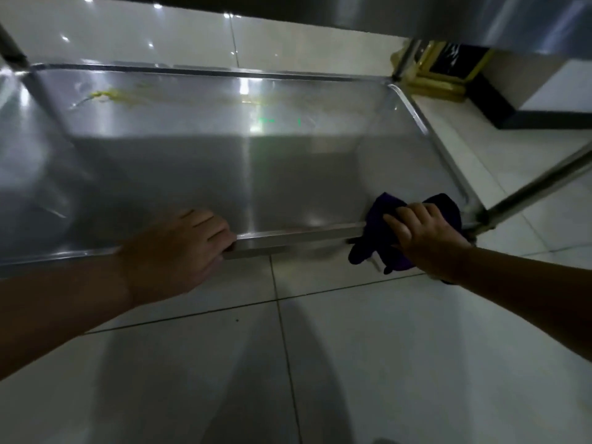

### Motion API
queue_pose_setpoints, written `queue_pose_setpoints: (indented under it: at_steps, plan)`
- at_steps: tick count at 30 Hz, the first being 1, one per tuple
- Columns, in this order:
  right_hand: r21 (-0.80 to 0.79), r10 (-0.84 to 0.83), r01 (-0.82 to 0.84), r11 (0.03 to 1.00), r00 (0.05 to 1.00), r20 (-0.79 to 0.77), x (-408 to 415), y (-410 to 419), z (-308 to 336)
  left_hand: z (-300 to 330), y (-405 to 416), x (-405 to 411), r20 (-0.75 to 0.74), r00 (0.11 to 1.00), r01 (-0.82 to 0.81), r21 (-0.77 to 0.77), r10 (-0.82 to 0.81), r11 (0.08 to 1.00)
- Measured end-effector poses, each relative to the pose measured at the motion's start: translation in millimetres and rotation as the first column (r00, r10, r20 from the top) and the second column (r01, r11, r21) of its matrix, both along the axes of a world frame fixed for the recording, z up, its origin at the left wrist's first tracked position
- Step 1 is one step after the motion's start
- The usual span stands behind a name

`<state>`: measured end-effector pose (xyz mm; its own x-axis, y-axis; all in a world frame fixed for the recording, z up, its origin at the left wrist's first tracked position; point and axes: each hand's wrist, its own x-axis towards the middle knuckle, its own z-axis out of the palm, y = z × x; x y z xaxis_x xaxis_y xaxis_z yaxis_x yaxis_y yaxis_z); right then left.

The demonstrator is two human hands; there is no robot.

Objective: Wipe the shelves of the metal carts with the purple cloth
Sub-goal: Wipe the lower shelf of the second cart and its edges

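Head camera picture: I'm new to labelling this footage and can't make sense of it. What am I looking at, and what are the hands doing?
There is no machine here. A person wears one wide-angle camera on the head, looking down at their own bare arms. Below is the bottom shelf of a metal cart standing on a tiled floor. The left hand grips the shelf's near rim. The right hand holds a purple cloth against that rim near the right corner post. A yellowish smear lies at the shelf's far side. Another metal shelf hangs overhead.
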<state>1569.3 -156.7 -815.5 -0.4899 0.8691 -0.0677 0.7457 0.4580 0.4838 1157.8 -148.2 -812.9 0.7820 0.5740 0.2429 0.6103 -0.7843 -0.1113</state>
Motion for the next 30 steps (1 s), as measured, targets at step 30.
queue_pose_setpoints:
  at_steps: [30]
  plan:
    - [-0.388,-0.104,-0.116,0.915,0.858,-0.503,-197.9,123.4,-1.6,2.8,26.1,7.7,0.227,0.791,-0.507,-0.276,0.568,0.817]
